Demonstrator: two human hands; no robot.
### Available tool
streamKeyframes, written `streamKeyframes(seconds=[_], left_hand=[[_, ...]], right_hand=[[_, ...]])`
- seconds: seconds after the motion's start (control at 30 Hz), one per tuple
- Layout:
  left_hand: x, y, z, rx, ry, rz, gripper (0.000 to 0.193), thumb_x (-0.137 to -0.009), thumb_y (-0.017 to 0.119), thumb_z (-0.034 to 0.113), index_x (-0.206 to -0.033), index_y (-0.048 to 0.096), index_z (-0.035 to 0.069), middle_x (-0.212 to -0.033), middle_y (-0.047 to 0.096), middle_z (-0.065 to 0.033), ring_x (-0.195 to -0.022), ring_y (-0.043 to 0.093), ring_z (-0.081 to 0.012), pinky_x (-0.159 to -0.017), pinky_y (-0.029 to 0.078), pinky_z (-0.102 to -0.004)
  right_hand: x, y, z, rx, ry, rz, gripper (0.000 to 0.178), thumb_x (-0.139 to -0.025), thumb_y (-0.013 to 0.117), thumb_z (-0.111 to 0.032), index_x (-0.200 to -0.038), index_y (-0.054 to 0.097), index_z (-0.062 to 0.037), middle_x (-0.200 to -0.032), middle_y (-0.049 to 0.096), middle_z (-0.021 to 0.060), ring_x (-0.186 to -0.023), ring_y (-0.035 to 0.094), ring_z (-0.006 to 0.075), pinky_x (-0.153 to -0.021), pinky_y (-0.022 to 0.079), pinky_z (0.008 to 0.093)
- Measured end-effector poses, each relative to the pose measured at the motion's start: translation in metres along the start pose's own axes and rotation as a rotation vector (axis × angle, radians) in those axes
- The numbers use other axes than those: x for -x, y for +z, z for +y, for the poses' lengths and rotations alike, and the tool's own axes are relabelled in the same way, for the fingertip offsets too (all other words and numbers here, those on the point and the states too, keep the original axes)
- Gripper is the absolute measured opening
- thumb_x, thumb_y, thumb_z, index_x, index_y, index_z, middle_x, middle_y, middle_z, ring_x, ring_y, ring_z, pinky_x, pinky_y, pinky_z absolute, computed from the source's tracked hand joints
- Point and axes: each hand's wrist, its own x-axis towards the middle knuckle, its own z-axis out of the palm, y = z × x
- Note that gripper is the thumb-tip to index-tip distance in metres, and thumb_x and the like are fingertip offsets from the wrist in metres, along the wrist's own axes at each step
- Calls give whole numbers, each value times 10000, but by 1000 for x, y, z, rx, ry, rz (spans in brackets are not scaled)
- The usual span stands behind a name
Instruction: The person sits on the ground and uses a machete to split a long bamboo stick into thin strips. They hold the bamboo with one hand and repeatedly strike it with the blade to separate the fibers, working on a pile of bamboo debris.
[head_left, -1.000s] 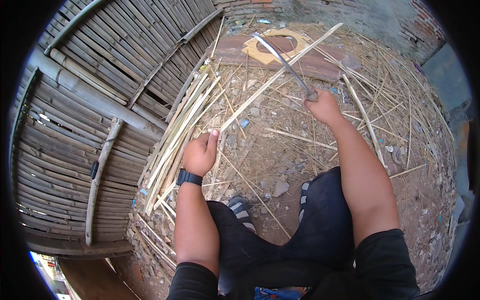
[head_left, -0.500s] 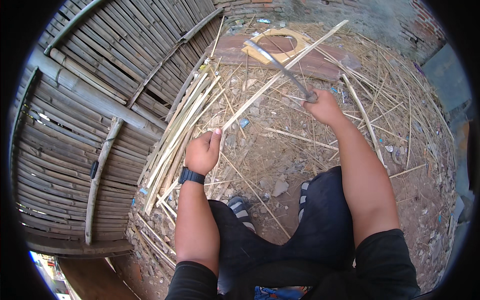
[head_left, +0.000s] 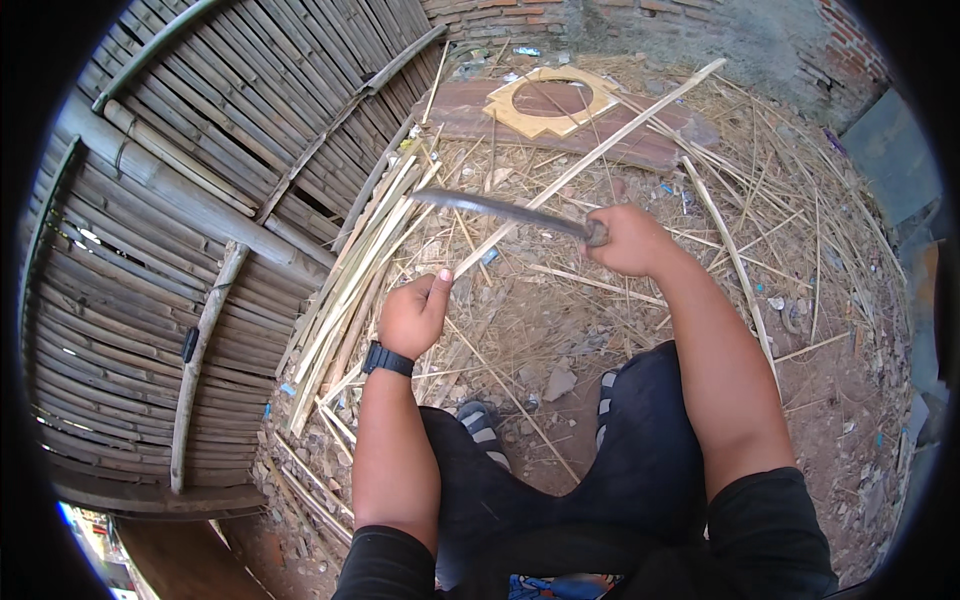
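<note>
My left hand (head_left: pixel 412 312) is closed round the near end of a long pale bamboo strip (head_left: pixel 600 150), thumb laid along it. The strip slants up and away to the right, its far end over the brown board. In my right hand (head_left: pixel 632 240) is the handle of a machete (head_left: pixel 500 208), fingers wrapped round it. Its long dark blade points left and crosses the strip a little beyond my left hand. I cannot tell whether blade and strip touch.
A slatted bamboo wall (head_left: pixel 150 290) stands on the left, with a pile of split strips (head_left: pixel 350 270) along its foot. Ahead lie a reddish-brown board (head_left: pixel 450 112) and a yellow frame with a round hole (head_left: pixel 545 125). Shavings, sticks and stones litter the ground around my sandals (head_left: pixel 482 430).
The machete has swung down and left, from pointing up and away to lying across the strip. My right hand has come lower and slightly left; my left hand has shifted a little right.
</note>
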Motion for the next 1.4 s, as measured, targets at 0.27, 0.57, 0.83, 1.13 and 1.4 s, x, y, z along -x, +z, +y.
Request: streamKeyframes(seconds=[0.27, 0.57, 0.83, 1.13, 1.4], left_hand=[[-5, 3, 9, -142, -20, 40, 563, -1041, 533, 519, -796, 690, 37, -703, 651, -224, -691, 644, -447, -646, 511, -501], [-3, -1, 0, -104, -36, 20, 579, -1046, 519, 523, -785, 682, 33, -697, 640, -228, -685, 632, -449, -652, 509, -500], [-7, 5, -2, -83, -45, -83, 608, -1042, 500, 556, -817, 687, 23, -742, 666, -228, -756, 650, -445, -704, 510, -516], [-3, -6, -1, -158, -58, -77, 606, -1043, 498, 557, -819, 693, 30, -756, 669, -234, -755, 655, -447, -696, 518, -497], [-4, 2, 5, -72, -50, -84, 568, -1045, 526, 521, -821, 685, 24, -751, 662, -238, -734, 644, -446, -681, 508, -496]], right_hand=[[2, 1, 19, -14, 179, 142, 364, -838, 794, -330, -1073, 744, -57, -860, 721, 198, -863, 716, 331, -820, 545, 452], [-10, 3, 41, -143, 198, 146, 335, -843, 782, -322, -1068, 742, -78, -965, 737, 218, -970, 722, 345, -884, 546, 447], [1, 5, 6, 87, 93, -17, 355, -834, 774, -317, -1105, 744, -90, -1012, 744, 211, -965, 713, 386, -886, 551, 463], [-27, 19, 40, -171, 332, 225, 451, -830, 787, -367, -1126, 722, -33, -1004, 735, 239, -989, 711, 395, -905, 559, 450], [0, 7, -10, 91, 26, -39, 474, -840, 787, -341, -1171, 706, -11, -997, 731, 258, -998, 706, 415, -932, 548, 453]])
